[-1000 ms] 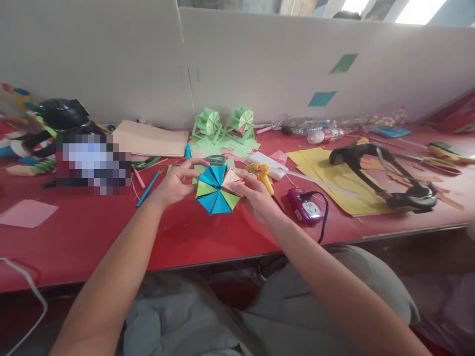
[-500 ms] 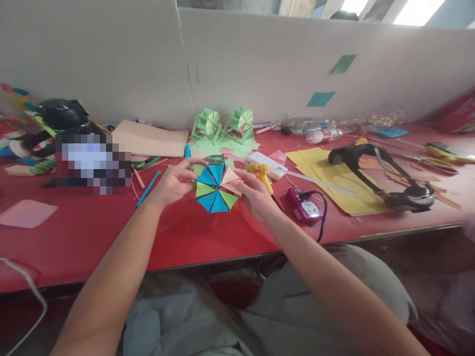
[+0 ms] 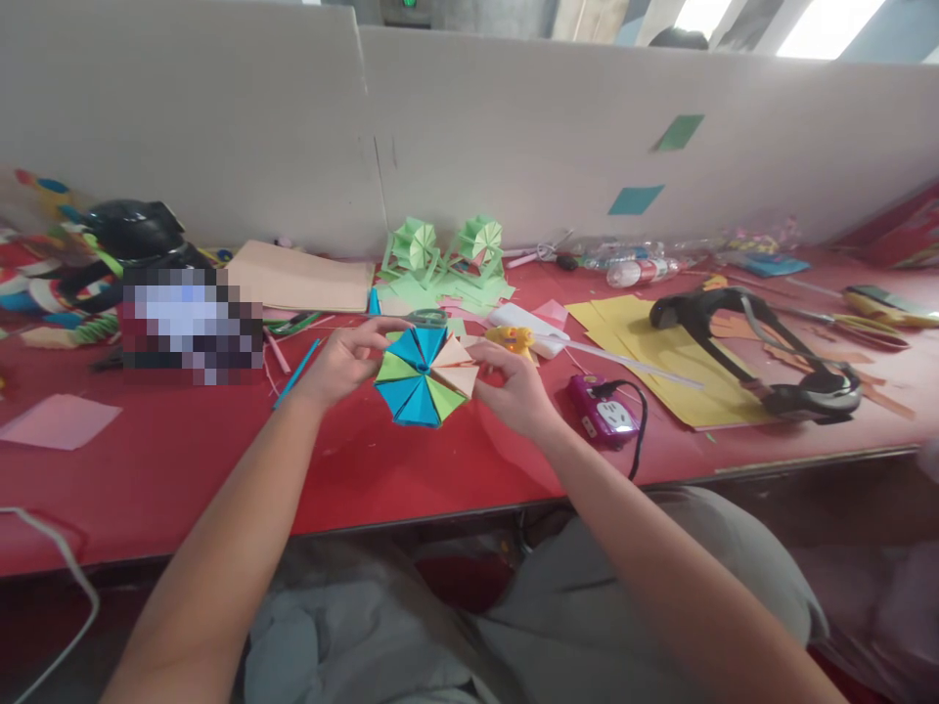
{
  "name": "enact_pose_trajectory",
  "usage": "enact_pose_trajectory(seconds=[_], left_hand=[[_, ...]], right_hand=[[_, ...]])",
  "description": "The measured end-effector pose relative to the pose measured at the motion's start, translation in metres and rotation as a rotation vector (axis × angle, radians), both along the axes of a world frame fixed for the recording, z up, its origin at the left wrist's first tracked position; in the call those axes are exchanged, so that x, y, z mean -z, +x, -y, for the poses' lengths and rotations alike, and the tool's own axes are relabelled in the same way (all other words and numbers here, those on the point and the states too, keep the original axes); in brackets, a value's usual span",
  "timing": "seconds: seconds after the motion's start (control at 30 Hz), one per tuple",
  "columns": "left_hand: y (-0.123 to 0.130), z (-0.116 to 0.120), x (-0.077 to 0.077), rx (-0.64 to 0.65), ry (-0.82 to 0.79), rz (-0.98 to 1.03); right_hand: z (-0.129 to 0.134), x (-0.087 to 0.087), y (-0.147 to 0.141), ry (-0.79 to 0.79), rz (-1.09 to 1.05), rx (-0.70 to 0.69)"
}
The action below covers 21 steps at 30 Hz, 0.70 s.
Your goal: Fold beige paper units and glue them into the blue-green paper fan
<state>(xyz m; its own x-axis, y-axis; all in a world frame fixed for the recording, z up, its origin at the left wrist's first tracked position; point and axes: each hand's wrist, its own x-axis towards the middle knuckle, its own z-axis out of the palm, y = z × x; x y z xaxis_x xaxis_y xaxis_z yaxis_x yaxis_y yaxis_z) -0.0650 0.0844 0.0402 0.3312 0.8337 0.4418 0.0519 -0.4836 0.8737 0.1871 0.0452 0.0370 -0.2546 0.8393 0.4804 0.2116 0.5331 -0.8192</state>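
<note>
Between my hands, above the red table point(image 3: 352, 479), is a round folded-paper wheel point(image 3: 420, 401) with blue, green and pale pink wedges round a small centre hole. My left hand point(image 3: 350, 362) grips its upper left edge, thumb and fingers closed on the rim. On the other side, my right hand point(image 3: 514, 386) pinches the pale pink wedges at the right edge. Just behind the right hand lies a yellow hot glue gun point(image 3: 514, 339), partly covered by it. A green ring-like item point(image 3: 427, 318) shows behind the wheel.
Two green folded-paper models point(image 3: 412, 244) stand at the white partition point(image 3: 514, 127). Right of my hand sit a purple power socket point(image 3: 605, 409) with a black cord, yellow paper sheets point(image 3: 623, 342) and a black headset-like strap point(image 3: 734, 357). Brown card point(image 3: 297, 279) lies at left.
The paper wheel has shifted slightly left and tilted so its face and centre hole show more. My right fingers have moved out towards its edge.
</note>
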Motion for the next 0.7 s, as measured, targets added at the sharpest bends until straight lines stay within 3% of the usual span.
enact_pose_trajectory(seconds=[0.13,0.23,0.3,0.43,0.7], left_hand=[[-0.002,-0.003,0.003,-0.057,-0.084,-0.009],[-0.008,-0.001,-0.001,-0.152,-0.142,0.034],[-0.011,0.003,-0.005,-0.140,-0.142,0.030],[-0.008,0.008,-0.007,-0.005,-0.117,-0.056],[0.007,0.001,0.006,-0.110,-0.057,-0.084]], right_hand=[[0.000,0.002,-0.003,0.066,-0.007,0.073],[-0.001,0.003,-0.002,0.084,-0.031,0.202],[-0.001,0.004,-0.001,0.097,-0.039,0.262],[-0.001,0.005,-0.003,0.098,-0.093,0.267],[0.005,0.008,-0.014,0.069,-0.071,0.229]])
